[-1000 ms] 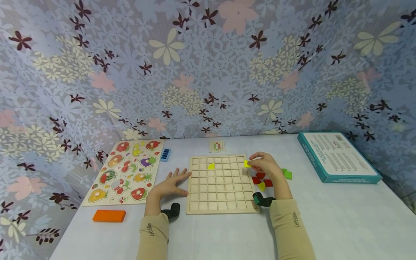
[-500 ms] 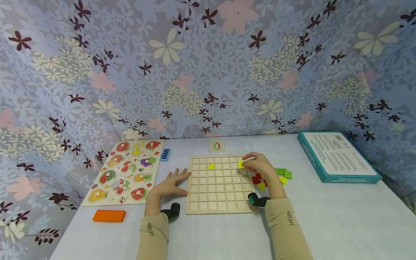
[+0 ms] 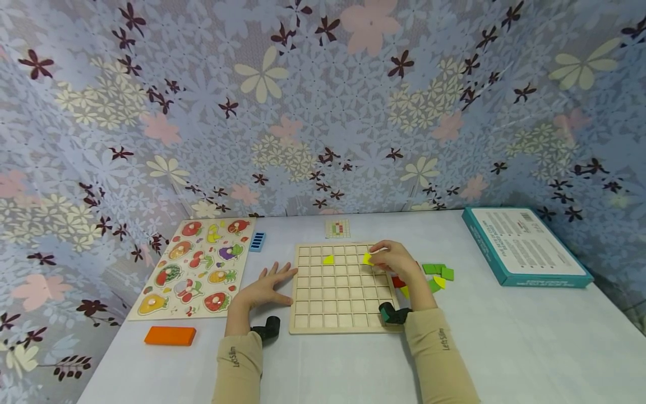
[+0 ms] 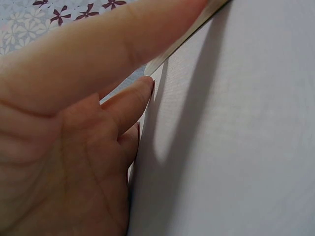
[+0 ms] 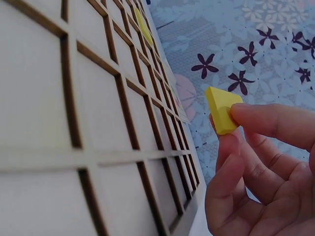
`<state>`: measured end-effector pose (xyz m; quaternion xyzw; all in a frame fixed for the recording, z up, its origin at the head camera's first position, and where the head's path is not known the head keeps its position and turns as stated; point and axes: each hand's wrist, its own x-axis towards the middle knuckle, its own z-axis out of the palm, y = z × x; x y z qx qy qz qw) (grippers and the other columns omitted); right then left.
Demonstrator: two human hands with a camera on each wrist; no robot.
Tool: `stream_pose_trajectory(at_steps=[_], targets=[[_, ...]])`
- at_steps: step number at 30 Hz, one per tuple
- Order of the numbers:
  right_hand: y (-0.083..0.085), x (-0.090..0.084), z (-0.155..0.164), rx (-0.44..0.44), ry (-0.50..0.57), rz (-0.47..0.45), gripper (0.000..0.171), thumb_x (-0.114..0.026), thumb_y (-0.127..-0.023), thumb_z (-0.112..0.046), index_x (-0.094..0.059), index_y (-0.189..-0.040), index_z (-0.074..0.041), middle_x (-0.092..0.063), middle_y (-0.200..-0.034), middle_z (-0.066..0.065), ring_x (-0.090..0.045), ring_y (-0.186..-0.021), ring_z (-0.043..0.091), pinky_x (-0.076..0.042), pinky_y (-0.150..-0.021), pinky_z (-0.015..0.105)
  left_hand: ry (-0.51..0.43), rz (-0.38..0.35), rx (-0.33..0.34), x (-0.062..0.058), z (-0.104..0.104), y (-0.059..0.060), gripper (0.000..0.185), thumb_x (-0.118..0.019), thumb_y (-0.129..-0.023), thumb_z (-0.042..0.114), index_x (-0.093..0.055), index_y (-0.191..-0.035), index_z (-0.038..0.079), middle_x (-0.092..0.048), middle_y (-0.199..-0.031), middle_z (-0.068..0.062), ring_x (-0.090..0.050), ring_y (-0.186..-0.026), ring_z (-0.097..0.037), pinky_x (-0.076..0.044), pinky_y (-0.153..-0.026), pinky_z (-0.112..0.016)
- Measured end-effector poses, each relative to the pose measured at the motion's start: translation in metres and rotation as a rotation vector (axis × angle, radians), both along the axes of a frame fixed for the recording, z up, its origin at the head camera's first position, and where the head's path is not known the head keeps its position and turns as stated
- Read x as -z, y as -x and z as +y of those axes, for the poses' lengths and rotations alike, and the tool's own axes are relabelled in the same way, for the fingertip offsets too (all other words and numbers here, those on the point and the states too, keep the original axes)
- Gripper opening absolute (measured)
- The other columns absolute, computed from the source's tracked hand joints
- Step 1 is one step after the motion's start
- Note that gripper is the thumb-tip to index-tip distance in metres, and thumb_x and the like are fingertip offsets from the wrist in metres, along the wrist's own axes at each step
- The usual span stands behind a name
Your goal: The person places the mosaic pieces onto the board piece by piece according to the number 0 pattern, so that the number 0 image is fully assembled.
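There — right hand [image 3: 398, 262] pinching yellow piece [image 5: 221, 109]

The right hand [image 3: 398, 262] is covering part of the red and yellow pieces [image 3: 401, 285] lying off the grid board's [image 3: 337, 289] right edge. The pattern card [image 3: 337, 228] near the table's far edge is showing too small to read, and the teal box's [image 3: 525, 246] print is blurring.

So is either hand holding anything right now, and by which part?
The right hand pinches a yellow piece by one edge between its fingers, above the grid board. The left hand holds nothing; it rests flat against the board's left edge.
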<state>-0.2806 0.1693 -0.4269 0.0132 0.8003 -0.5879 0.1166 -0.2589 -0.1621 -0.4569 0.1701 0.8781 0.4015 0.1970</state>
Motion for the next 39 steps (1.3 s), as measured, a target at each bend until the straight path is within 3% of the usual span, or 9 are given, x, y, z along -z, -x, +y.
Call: stream_pose_trajectory(at_steps=[3,9,14,23,30,39], targets=[[0.001,0.002,-0.003,0.0,0.002,0.002,0.034,-0.064,-0.082,-0.005,-0.054,-0.113,0.005,-0.066,-0.086,0.007,-0.049,-0.057,0.013,-0.039,-0.051,0.024,0.001,0.002,0.006,-0.001,0.0,0.0,0.083,-0.078,-0.071,0.019,-0.036,-0.143,0.013,-0.014,-0.154,-0.008,0.009,-0.141,-0.03,0.011,-0.113,-0.046],[0.002,0.004,-0.01,0.007,-0.016,0.014,0.027,-0.062,-0.084,-0.006,-0.057,-0.108,0.005,-0.063,-0.092,0.009,-0.057,-0.07,0.017,-0.051,-0.066,0.028,0.0,0.0,0.005,-0.001,0.001,0.0,0.083,-0.078,-0.071,0.018,-0.036,-0.143,0.013,-0.014,-0.154,-0.008,0.009,-0.141,-0.03,0.011,-0.113,-0.046],[0.002,0.005,-0.015,-0.005,-0.028,0.027,0.026,-0.062,-0.084,-0.006,-0.058,-0.107,0.006,-0.062,-0.094,0.012,-0.059,-0.074,0.02,-0.054,-0.071,0.032,-0.003,-0.004,-0.001,-0.001,0.002,-0.001,0.083,-0.078,-0.07,0.018,-0.037,-0.143,0.014,-0.014,-0.154,-0.008,0.009,-0.141,-0.03,0.011,-0.113,-0.047],[0.007,0.01,-0.026,0.023,-0.11,0.053,0.025,-0.064,-0.082,-0.005,-0.062,-0.104,0.006,-0.064,-0.096,0.016,-0.06,-0.069,0.017,-0.053,-0.063,0.027,-0.005,-0.007,0.011,0.001,0.001,0.001,0.083,-0.077,-0.071,0.019,-0.036,-0.143,0.013,-0.013,-0.154,-0.008,0.009,-0.141,-0.031,0.011,-0.113,-0.047],[0.01,0.012,-0.034,0.066,-0.2,0.067,0.021,-0.064,-0.082,-0.007,-0.066,-0.101,0.002,-0.063,-0.1,0.017,-0.059,-0.07,0.015,-0.053,-0.063,0.025,-0.004,-0.013,0.005,-0.002,0.0,0.001,0.084,-0.078,-0.071,0.02,-0.036,-0.143,0.014,-0.013,-0.154,-0.008,0.01,-0.141,-0.03,0.012,-0.113,-0.047],[0.014,0.011,-0.04,0.078,-0.189,0.049,0.021,-0.062,-0.084,-0.004,-0.066,-0.102,0.004,-0.064,-0.091,0.015,-0.058,-0.065,0.014,-0.052,-0.057,0.024,-0.006,-0.016,0.01,-0.001,-0.001,0.001,0.083,-0.077,-0.071,0.019,-0.036,-0.143,0.013,-0.012,-0.154,-0.008,0.01,-0.141,-0.031,0.012,-0.113,-0.047]])
